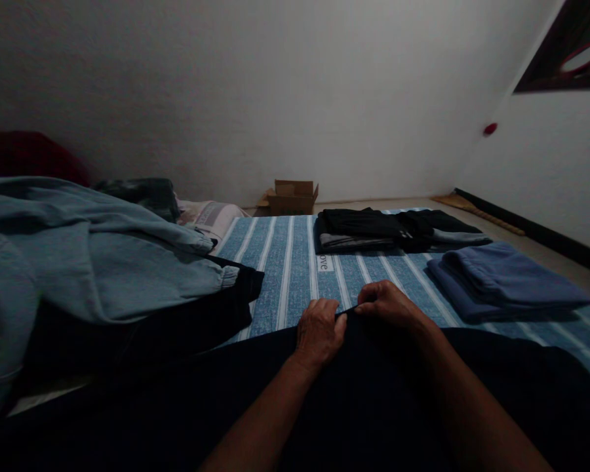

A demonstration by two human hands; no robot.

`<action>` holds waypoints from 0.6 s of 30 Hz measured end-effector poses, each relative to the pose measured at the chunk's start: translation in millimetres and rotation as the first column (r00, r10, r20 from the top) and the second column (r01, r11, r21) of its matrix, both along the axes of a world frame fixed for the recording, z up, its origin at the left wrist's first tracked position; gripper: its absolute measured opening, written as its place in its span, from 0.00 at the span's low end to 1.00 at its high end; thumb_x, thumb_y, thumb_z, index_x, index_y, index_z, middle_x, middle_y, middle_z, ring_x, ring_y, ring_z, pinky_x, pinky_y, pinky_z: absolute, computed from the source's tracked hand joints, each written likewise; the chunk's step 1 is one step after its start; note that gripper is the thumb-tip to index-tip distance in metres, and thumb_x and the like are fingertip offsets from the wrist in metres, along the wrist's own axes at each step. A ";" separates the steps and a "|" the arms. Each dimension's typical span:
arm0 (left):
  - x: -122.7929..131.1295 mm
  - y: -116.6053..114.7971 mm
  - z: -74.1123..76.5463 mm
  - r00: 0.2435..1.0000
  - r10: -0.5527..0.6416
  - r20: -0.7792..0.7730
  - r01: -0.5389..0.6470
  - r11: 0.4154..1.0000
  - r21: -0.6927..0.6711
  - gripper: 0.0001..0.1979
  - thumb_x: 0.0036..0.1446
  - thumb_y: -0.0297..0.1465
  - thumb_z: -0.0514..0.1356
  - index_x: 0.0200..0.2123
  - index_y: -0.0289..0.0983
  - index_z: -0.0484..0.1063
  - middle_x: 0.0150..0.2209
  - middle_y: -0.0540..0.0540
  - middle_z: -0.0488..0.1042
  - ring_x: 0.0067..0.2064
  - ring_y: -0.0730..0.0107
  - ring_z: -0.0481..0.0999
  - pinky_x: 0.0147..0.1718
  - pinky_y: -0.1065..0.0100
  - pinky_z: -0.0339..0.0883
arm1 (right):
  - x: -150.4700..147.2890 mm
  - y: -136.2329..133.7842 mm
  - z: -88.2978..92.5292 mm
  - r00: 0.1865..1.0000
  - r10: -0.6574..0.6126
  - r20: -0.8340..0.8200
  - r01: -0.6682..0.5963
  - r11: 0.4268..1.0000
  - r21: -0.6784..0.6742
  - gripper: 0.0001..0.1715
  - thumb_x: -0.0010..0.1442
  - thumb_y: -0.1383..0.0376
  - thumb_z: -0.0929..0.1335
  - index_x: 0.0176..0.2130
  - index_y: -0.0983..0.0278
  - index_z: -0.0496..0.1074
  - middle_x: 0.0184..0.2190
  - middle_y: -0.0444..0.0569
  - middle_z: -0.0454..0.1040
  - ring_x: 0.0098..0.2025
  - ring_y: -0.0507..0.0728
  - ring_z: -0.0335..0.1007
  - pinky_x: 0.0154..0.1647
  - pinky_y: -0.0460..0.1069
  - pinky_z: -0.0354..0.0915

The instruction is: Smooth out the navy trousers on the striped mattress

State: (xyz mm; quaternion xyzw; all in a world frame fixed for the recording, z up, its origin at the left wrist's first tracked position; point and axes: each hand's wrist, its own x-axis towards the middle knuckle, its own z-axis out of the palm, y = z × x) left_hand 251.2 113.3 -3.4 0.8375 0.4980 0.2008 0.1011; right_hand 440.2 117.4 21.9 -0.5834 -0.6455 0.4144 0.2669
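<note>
A large dark navy garment (364, 400) spreads across the front of the view, over a blue and white striped sheet (295, 262). At its far edge, near the centre, my left hand (320, 331) grips the cloth between thumb and curled fingers. Just to the right, my right hand (386, 303) pinches the same edge. A short stretch of the edge runs between the two hands. The forearms lie above the dark cloth, whose folds are hard to make out in the dim light.
Light blue denim clothes (113, 255) heap at the left. Folded black clothes (373, 229) and a folded blue garment (506, 278) lie at the right. A cardboard box (294, 196) stands by the wall. Beside the denim is a pale bag (214, 216).
</note>
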 end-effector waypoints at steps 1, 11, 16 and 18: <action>-0.5 0.9 0.8 1.000 -0.001 0.003 0.002 1.000 -0.023 0.08 0.58 0.32 0.57 0.40 0.36 0.71 0.39 0.44 0.74 0.43 0.61 0.70 0.43 0.63 0.63 | 0.2 -0.1 0.1 1.000 -0.001 -0.019 0.001 1.000 -0.007 0.08 0.46 0.61 0.70 0.25 0.64 0.71 0.20 0.41 0.69 0.24 0.51 0.63 0.24 0.46 0.57; -3.5 8.1 14.2 1.000 0.004 -0.008 -0.005 0.991 -0.132 0.07 0.55 0.36 0.59 0.28 0.38 0.71 0.32 0.48 0.74 0.38 0.65 0.72 0.35 0.67 0.62 | 1.8 0.6 -3.0 0.995 -0.014 -0.098 0.012 1.000 -0.023 0.11 0.45 0.59 0.71 0.25 0.64 0.69 0.20 0.41 0.67 0.22 0.50 0.61 0.23 0.45 0.56; -3.5 9.4 13.3 1.000 0.007 -0.018 -0.009 0.989 -0.144 0.07 0.55 0.35 0.60 0.27 0.39 0.70 0.30 0.50 0.74 0.36 0.67 0.73 0.34 0.69 0.61 | 1.9 3.5 -10.2 0.998 -0.025 -0.065 0.025 1.000 -0.004 0.10 0.45 0.61 0.70 0.28 0.64 0.69 0.22 0.41 0.69 0.25 0.51 0.63 0.25 0.46 0.59; -3.4 9.4 10.9 0.999 0.020 -0.026 -0.023 0.991 -0.131 0.07 0.56 0.34 0.59 0.28 0.39 0.70 0.31 0.49 0.74 0.37 0.67 0.72 0.34 0.69 0.61 | 1.2 4.3 -12.2 0.999 -0.024 -0.036 0.025 1.000 0.013 0.09 0.45 0.61 0.70 0.29 0.64 0.70 0.23 0.42 0.70 0.26 0.51 0.64 0.26 0.46 0.59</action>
